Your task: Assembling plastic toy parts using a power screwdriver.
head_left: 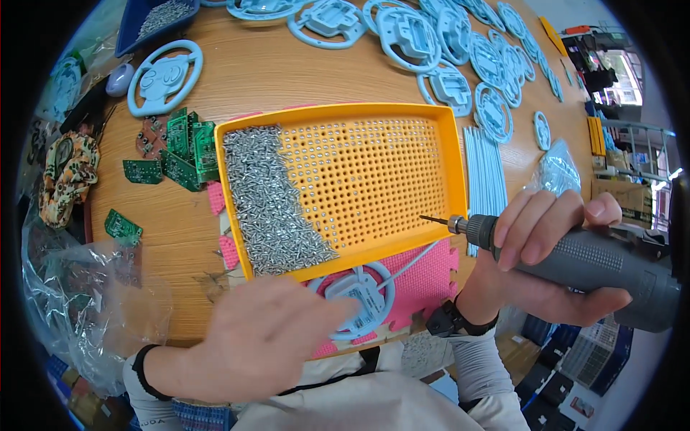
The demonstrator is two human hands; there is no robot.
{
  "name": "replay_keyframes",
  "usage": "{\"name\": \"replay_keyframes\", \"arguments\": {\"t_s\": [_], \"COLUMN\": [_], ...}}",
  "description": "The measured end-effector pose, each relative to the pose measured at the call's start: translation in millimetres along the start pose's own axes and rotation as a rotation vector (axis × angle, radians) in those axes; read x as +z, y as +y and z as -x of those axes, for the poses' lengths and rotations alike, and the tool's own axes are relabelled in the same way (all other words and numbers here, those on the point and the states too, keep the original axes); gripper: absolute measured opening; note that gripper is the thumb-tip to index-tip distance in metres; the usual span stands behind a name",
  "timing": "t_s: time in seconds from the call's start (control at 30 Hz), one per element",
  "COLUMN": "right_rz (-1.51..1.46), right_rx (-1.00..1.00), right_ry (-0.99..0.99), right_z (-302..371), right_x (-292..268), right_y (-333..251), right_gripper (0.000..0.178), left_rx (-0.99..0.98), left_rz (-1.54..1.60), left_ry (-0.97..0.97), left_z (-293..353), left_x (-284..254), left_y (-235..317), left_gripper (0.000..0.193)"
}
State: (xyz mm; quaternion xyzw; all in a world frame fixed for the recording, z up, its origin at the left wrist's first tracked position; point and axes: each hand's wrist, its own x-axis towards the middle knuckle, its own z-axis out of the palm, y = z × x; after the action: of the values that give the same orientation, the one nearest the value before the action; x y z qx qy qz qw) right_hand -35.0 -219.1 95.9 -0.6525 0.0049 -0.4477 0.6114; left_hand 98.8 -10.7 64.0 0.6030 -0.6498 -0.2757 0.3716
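Note:
My right hand (530, 228) is wrapped round a dark grey electric screwdriver (589, 262). The thin bit points left, over the lower right corner of a yellow tray (348, 113) with a perforated floor. Loose silver screws (266, 197) are heaped at the tray's left end, and many holes hold single screws. Below the tray lies a light blue toy steering wheel (363, 298) with a pale blue rod running up and right from it. My left hand (259, 334), smeared by motion, is over the wheel's left side; its fingers are unclear and may touch it.
Pink foam mats (424, 276) lie under the tray and wheel. Green circuit boards (188, 147) and another steering wheel (165, 77) are at left, with a blue screw bin (159, 21) beyond. Many wheel parts (410, 39) cover the far right, above pale blue rods (486, 169).

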Motion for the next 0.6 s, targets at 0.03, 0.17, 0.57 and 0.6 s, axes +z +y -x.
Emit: {"name": "replay_keyframes", "arguments": {"t_s": [0.03,0.17,0.57,0.6], "right_rz": [0.013,-0.005,-0.043,-0.086], "right_rx": [-0.002,-0.048,-0.051,-0.031], "right_ry": [0.006,-0.058,-0.068,-0.062], "right_z": [0,2,-6,-5], "right_x": [0,-4,4,11], "right_y": [0,5,29,33], "right_gripper": [0.068,0.07,0.071,0.071], "left_rx": [0.007,0.196,-0.012,-0.008], "left_rz": [-0.001,-0.256,-0.518,-0.534], "left_ry": [-0.003,-0.078,-0.09,-0.074], "left_z": [-4,-16,-24,-24], "left_x": [11,78,104,104], "left_y": [3,7,9,8], "left_gripper": [0.037,0.044,0.053,0.052]}}
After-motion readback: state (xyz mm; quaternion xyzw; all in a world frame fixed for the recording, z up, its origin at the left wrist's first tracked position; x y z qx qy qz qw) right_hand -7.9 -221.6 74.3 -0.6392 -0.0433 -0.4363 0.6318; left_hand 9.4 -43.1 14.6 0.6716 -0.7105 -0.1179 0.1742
